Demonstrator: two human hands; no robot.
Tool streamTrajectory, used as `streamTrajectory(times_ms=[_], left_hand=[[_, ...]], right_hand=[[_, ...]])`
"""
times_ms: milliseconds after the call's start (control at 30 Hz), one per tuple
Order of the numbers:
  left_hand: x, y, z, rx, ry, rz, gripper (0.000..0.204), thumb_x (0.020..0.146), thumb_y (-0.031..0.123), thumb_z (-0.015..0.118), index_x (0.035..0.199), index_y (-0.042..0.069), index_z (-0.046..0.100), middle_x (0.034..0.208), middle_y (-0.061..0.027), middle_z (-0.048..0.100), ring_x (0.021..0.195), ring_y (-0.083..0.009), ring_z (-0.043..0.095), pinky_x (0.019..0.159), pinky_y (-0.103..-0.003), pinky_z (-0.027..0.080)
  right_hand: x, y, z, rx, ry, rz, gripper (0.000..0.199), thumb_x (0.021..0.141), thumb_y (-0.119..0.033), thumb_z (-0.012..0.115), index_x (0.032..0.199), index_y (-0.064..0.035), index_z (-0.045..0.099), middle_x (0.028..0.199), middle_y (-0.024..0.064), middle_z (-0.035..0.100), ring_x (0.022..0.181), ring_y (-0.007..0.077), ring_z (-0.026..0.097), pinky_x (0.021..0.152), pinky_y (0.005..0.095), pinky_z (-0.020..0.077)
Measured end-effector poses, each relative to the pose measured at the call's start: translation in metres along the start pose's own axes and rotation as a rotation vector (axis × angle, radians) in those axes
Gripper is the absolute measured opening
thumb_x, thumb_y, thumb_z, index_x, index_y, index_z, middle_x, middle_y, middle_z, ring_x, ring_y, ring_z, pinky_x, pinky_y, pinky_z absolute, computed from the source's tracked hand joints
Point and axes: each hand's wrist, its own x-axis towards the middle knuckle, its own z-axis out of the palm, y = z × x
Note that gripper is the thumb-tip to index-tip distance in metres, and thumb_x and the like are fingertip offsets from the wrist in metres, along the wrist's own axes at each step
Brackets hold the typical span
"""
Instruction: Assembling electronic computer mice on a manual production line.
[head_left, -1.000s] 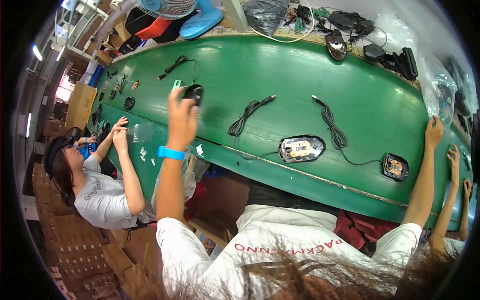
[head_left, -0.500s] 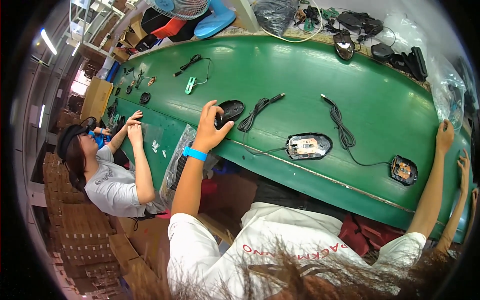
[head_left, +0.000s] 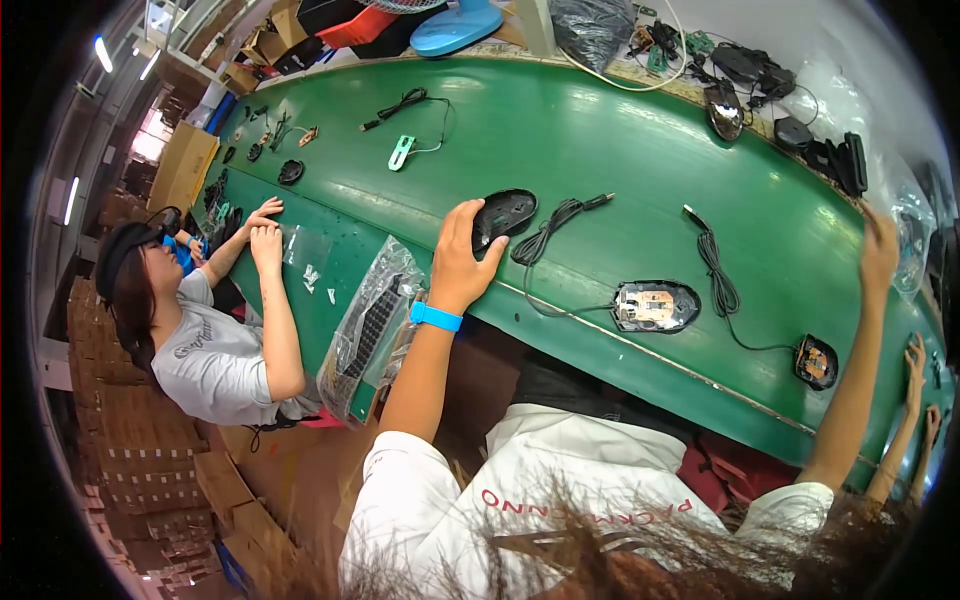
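At the middle of the green bench, my left hand [head_left: 465,262] has its fingers and thumb around the edge of a black mouse shell [head_left: 508,212], hollow side up. A coiled black cable [head_left: 555,232] lies just right of it, joined to an opened mouse base [head_left: 655,306] with its circuit board bare. Further right is a second opened mouse base [head_left: 816,361], its cable [head_left: 715,270] bundled behind it. My right hand [head_left: 879,248] reaches to the far right edge, beside a clear plastic bag [head_left: 910,225]; it is blurred and its grip is unclear.
A co-worker [head_left: 215,345] sits at the left, hands over the bench. Near them lies a bagged keyboard [head_left: 372,325]. A green-and-white board with cable [head_left: 401,153] lies further back. Along the far ledge are a mouse [head_left: 723,110] and black parts [head_left: 850,163]. Another person's hand [head_left: 915,365] shows far right.
The view has swung, shifting the bench to the right in the picture. My right hand has moved farther out and a little left. My left hand keeps the mouse shell.
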Motion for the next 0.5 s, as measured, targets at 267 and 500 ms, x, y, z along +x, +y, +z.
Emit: streamTrajectory(times_ms=[267, 500], left_hand=[[0.005, -0.004, 0.004, 0.0, 0.022, 0.048, 0.056, 0.08, 0.011, 0.074, 0.13, 0.003, 0.051, 0.128, -0.0202, 0.056, 0.119, -0.0402, 0.053, 0.102, -0.046, 0.044], [0.003, -0.003, 0.003, -0.079, 0.0, 0.109, 0.055, 0.08, 0.007, 0.072, 0.131, 0.005, 0.052, 0.136, -0.0181, 0.052, 0.123, -0.0407, 0.051, 0.103, -0.046, 0.044]], right_hand=[[0.028, -0.268, 0.095, 0.502, -0.568, -0.241, 0.018, 0.083, -0.003, 0.069, 0.101, -0.0005, 0.069, 0.086, 0.0099, 0.071, 0.079, 0.0175, 0.068, 0.072, 0.0313, 0.0534], [0.006, -0.341, 0.153, 0.623, -0.861, -0.207, 0.011, 0.081, -0.001, 0.069, 0.091, 0.0007, 0.067, 0.081, 0.013, 0.071, 0.071, 0.0174, 0.068, 0.068, 0.0323, 0.0543]])
